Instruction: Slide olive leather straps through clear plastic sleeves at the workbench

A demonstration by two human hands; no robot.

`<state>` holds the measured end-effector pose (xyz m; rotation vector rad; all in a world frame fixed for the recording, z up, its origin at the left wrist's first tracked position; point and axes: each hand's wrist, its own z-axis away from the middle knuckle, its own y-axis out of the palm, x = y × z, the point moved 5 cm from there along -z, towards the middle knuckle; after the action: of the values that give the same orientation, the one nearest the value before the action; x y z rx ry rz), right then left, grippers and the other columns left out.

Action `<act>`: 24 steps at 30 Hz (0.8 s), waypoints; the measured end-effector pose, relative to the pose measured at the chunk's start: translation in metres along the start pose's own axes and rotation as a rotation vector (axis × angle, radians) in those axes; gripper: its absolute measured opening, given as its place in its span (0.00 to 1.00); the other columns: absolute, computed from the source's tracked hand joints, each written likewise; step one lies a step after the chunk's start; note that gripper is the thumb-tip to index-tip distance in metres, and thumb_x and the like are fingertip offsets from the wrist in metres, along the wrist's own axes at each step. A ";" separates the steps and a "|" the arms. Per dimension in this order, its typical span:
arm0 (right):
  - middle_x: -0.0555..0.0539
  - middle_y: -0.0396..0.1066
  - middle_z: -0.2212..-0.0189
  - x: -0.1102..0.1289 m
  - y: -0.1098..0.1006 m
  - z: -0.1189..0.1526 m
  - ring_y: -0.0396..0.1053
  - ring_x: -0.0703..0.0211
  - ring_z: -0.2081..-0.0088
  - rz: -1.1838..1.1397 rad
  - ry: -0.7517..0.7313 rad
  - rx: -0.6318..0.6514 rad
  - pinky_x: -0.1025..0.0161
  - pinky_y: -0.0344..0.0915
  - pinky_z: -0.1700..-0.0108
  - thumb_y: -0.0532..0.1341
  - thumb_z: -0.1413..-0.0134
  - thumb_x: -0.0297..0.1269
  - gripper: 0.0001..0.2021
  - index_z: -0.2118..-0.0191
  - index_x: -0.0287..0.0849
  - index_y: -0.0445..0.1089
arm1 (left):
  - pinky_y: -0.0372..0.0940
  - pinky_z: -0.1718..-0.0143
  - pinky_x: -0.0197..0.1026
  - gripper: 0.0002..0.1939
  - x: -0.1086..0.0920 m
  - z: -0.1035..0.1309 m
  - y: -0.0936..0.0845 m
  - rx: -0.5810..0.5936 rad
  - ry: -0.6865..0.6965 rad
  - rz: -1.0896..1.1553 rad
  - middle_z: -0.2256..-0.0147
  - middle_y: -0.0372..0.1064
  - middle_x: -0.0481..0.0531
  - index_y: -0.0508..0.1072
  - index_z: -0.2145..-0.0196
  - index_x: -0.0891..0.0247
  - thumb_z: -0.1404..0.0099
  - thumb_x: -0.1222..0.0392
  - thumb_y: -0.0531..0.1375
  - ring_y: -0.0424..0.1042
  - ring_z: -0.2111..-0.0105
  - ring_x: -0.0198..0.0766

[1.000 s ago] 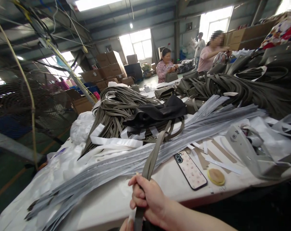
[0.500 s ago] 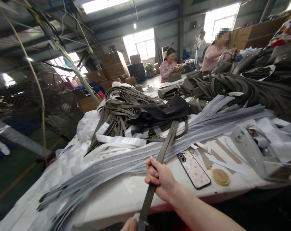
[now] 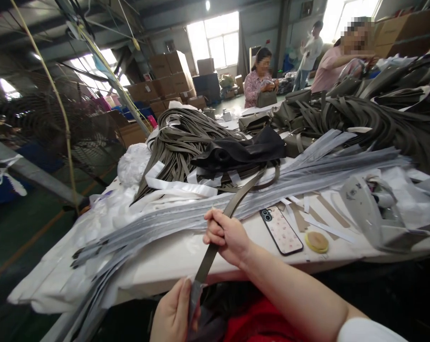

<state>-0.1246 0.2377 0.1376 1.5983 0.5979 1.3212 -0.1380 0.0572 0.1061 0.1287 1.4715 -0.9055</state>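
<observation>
A dark olive strap (image 3: 237,202) runs from the black leather piece (image 3: 239,151) on the table down toward my lap. My right hand (image 3: 226,236) is closed round its middle, just above the table's front edge. Lower down, my left hand (image 3: 175,308) pinches the strap's near end, where a greyish clear wrapping (image 3: 195,295) covers it. Long grey strips (image 3: 158,228) in plastic lie across the table behind my right hand. To the right of that hand are a phone in a patterned case (image 3: 281,231) and a round yellow-rimmed disc (image 3: 316,242).
Bundled olive straps (image 3: 179,142) are heaped at the table's back, with more straps and bags (image 3: 371,123) at the right. A grey tape dispenser-like device (image 3: 371,209) stands at the right. Several people are beyond the table. A large fan (image 3: 58,123) is at the left.
My left hand has come further into view with the wrapped strap end. The view has tilted down, and my right hand, still round the strap, appears slightly higher and further left.
</observation>
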 end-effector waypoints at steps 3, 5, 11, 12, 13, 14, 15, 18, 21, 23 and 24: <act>0.64 0.49 0.88 -0.037 0.014 0.015 0.42 0.74 0.86 0.056 0.113 0.089 0.70 0.53 0.77 0.68 0.48 0.52 0.19 0.68 0.39 0.69 | 0.58 0.81 0.32 0.30 -0.004 0.000 0.004 -0.067 -0.038 0.039 0.86 0.63 0.42 0.67 0.78 0.59 0.35 0.31 0.49 0.63 0.85 0.31; 0.63 0.51 0.88 -0.044 0.017 0.019 0.44 0.73 0.86 0.085 0.154 0.123 0.70 0.50 0.79 0.68 0.49 0.53 0.19 0.68 0.39 0.70 | 0.57 0.82 0.33 0.30 0.001 0.001 0.001 -0.097 -0.052 0.030 0.86 0.63 0.41 0.68 0.77 0.59 0.35 0.30 0.49 0.63 0.86 0.32; 0.65 0.48 0.88 0.004 0.006 0.002 0.41 0.74 0.87 0.044 -0.052 0.030 0.67 0.65 0.70 0.67 0.46 0.49 0.16 0.68 0.39 0.71 | 0.60 0.78 0.34 0.28 0.006 0.005 -0.012 0.011 0.040 -0.096 0.86 0.62 0.42 0.68 0.78 0.59 0.31 0.36 0.47 0.63 0.85 0.33; 0.65 0.48 0.88 0.003 0.008 0.003 0.41 0.74 0.87 0.043 -0.057 0.042 0.67 0.65 0.70 0.67 0.45 0.49 0.16 0.68 0.39 0.71 | 0.59 0.78 0.34 0.29 0.003 0.005 -0.011 0.014 0.041 -0.092 0.86 0.63 0.42 0.67 0.79 0.59 0.31 0.37 0.47 0.63 0.85 0.32; 0.65 0.48 0.88 -0.003 0.012 0.006 0.41 0.74 0.87 0.047 -0.043 0.061 0.67 0.65 0.70 0.67 0.45 0.50 0.16 0.68 0.39 0.71 | 0.59 0.78 0.33 0.29 -0.001 0.005 -0.010 0.008 0.042 -0.087 0.86 0.63 0.43 0.67 0.79 0.59 0.30 0.38 0.47 0.63 0.85 0.32; 0.65 0.48 0.88 -0.013 0.016 0.010 0.41 0.74 0.87 0.056 -0.012 0.085 0.68 0.65 0.72 0.67 0.46 0.51 0.17 0.68 0.39 0.71 | 0.59 0.78 0.33 0.29 -0.005 0.005 -0.008 -0.011 0.037 -0.077 0.86 0.64 0.43 0.68 0.79 0.59 0.30 0.38 0.47 0.64 0.85 0.32; 0.64 0.48 0.88 -0.024 0.019 0.014 0.42 0.74 0.87 0.069 0.028 0.111 0.69 0.62 0.74 0.67 0.46 0.52 0.18 0.68 0.39 0.70 | 0.59 0.78 0.33 0.28 -0.008 0.005 -0.007 -0.038 0.028 -0.060 0.86 0.64 0.43 0.68 0.78 0.59 0.30 0.39 0.47 0.64 0.85 0.32; 0.63 0.50 0.88 -0.045 0.026 0.023 0.43 0.74 0.87 0.111 0.139 0.168 0.71 0.54 0.79 0.67 0.47 0.53 0.20 0.69 0.38 0.70 | 0.59 0.78 0.34 0.25 -0.011 0.006 -0.003 -0.106 0.010 -0.016 0.85 0.65 0.42 0.69 0.76 0.59 0.31 0.40 0.49 0.64 0.84 0.33; 0.65 0.49 0.89 -0.023 0.020 0.015 0.43 0.75 0.87 0.100 0.067 0.104 0.67 0.66 0.68 0.67 0.46 0.51 0.18 0.69 0.39 0.70 | 0.58 0.77 0.34 0.24 -0.010 0.008 -0.005 -0.100 0.033 -0.061 0.87 0.62 0.41 0.67 0.77 0.58 0.30 0.41 0.49 0.62 0.84 0.33; 0.65 0.47 0.88 -0.001 0.014 0.006 0.42 0.75 0.87 0.081 -0.035 0.037 0.65 0.68 0.61 0.66 0.44 0.50 0.16 0.68 0.39 0.71 | 0.58 0.76 0.35 0.25 -0.010 0.007 -0.007 -0.069 0.036 -0.087 0.87 0.61 0.41 0.67 0.78 0.58 0.30 0.42 0.48 0.62 0.84 0.32; 0.65 0.47 0.88 0.005 0.013 0.004 0.41 0.74 0.87 0.079 -0.068 0.021 0.65 0.68 0.61 0.66 0.43 0.50 0.16 0.67 0.39 0.71 | 0.58 0.76 0.35 0.26 -0.011 0.007 -0.008 -0.053 0.030 -0.089 0.87 0.61 0.41 0.67 0.79 0.58 0.30 0.42 0.48 0.62 0.84 0.32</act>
<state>-0.1218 0.2351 0.1519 1.6920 0.5128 1.3164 -0.1355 0.0530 0.1205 0.0379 1.5377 -0.9388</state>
